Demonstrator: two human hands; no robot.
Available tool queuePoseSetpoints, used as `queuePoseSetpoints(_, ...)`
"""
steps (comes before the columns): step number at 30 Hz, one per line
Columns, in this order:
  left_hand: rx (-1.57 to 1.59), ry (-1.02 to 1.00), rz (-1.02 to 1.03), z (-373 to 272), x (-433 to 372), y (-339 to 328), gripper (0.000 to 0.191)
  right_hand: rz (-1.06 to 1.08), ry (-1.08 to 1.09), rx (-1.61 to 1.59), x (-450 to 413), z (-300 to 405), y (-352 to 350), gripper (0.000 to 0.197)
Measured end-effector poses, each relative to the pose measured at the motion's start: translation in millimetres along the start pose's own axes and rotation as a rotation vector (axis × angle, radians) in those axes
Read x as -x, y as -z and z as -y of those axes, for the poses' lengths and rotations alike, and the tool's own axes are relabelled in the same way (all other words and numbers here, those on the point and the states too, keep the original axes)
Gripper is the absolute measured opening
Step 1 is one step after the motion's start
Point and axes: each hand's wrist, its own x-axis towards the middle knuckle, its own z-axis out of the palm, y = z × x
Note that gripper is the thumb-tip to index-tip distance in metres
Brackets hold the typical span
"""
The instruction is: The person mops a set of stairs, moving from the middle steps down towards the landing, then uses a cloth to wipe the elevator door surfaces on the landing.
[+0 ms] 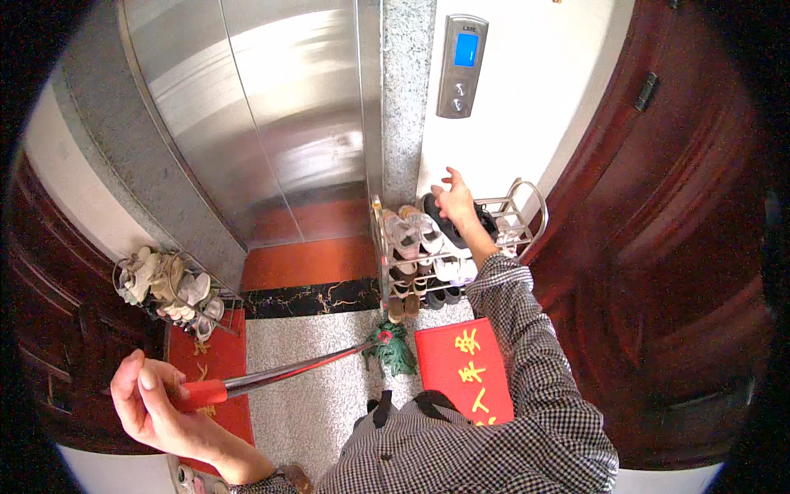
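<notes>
My left hand [151,398] holds the red grip [207,393] of a mop at the lower left. From it the shiny metal mop handle [290,372] slants across to a green mop head [395,357], which rests on the speckled floor. My right hand [455,200] reaches forward over a metal shoe rack [518,213], its fingers apart and nothing in them. Below that hand, black shoes [438,216] sit on the top tier and are partly covered by it. White sneakers [431,234] stand beside them. On the wall above is an elevator call panel [460,68] with a lit blue screen and two buttons.
Steel elevator doors [265,117] are shut ahead. Dark wooden doors [666,247] flank both sides. A second shoe rack [231,302] with several shoes stands at left. Red mats bearing yellow writing lie at right [444,376] and left [231,358]. A black stone strip [315,299] edges the threshold.
</notes>
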Motion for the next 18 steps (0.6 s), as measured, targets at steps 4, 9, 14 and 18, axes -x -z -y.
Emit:
queuePoseSetpoints(4,0.010,-0.074,-0.008,6.7,-13.6,-21.5,0.020,-0.063,0.116,0.085,-66.8,11.7,-9.4,0.051)
queuePoseSetpoints(9,-0.445,-0.168,-0.359,-19.7,9.8,-69.4,0.016,-0.181,0.255,0.309,-128.7,3.5,-15.3,0.042)
queuePoseSetpoints(14,-0.298,-0.385,-0.274,-40.9,19.8,-101.9,0.029,-0.170,0.193,0.112,-141.3,8.0,-29.4,0.041)
queuePoseSetpoints(18,-0.419,-0.519,-0.243,-35.8,28.4,-111.4,0.033,-0.207,0.245,0.093,-156.2,3.0,-25.9,0.039)
